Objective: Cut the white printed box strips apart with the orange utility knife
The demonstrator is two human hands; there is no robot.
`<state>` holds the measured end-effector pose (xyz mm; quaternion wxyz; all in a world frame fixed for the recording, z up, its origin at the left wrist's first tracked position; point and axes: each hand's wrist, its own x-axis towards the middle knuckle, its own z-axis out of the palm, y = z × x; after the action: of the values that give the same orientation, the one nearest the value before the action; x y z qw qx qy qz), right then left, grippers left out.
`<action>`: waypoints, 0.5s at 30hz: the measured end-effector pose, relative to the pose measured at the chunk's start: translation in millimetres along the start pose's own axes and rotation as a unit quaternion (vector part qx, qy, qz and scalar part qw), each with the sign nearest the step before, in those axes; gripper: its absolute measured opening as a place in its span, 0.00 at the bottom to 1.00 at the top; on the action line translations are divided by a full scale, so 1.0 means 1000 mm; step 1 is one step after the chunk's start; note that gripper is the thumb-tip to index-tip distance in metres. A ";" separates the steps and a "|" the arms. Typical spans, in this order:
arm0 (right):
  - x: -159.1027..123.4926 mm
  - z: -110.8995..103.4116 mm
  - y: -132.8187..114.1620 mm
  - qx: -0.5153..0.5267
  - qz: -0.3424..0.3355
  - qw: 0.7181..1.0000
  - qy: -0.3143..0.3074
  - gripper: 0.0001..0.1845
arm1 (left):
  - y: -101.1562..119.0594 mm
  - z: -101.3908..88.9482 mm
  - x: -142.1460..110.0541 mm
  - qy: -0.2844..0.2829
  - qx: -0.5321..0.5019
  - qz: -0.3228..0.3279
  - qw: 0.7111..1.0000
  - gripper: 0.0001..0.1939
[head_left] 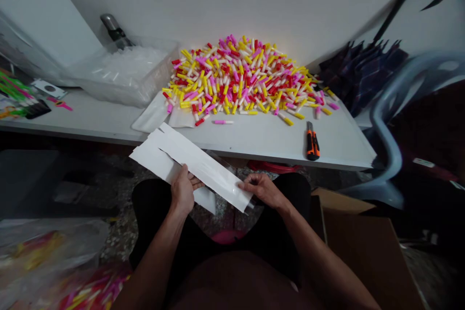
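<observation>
L hand point(183, 190) & R hand point(262, 190) both grip a long white strip point(203, 167), lying slantwise btwn them over the lap. L fingers point(194, 182) are closed on its lower edge, thumb on top; R fingers point(254, 182) curl closed over its near end, thumb hard to make out. Strip looks smooth, semi-glossy; paper or plastic, can't tell. Clear film point(250, 207) pokes out past R fingers, its edges hard to see. A 2nd white sheet point(154, 156) sits under the strip, beyond L fingers, partly hidden.

Well ahead of the fingers, a table point(254, 143) carries a heaped pile of pink, yellow, red & white plastic tubes point(240, 77); one pink tube point(223, 121) lies apart, nearer the fingers. Ahead & right of R fingers is an orange-black utility knife point(312, 141), blade retracted or hidden. Beyond L fingers, a plastic tub point(123, 75) holds translucent bits, too blurred to tell. Right of R hand, a cardboard box point(363, 256) is cut off by the frame. Open room above the strip, up to the table edge.
</observation>
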<state>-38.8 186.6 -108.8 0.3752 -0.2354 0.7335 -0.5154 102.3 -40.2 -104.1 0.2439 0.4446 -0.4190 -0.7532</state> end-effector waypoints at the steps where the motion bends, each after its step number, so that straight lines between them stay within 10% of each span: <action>1: 0.000 0.002 0.001 0.001 0.013 1.000 0.003 0.23 | -0.001 0.000 0.000 -0.002 0.002 -0.003 1.000 0.29; 15: -0.002 -0.003 0.015 0.128 0.023 0.991 -0.032 0.26 | -0.004 -0.009 0.009 -0.003 0.039 0.074 0.996 0.30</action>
<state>-38.8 195.1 -121.2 0.4368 -0.1851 0.6545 -0.5888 106.1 -48.0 -114.0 0.2796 0.4192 -0.4808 -0.7176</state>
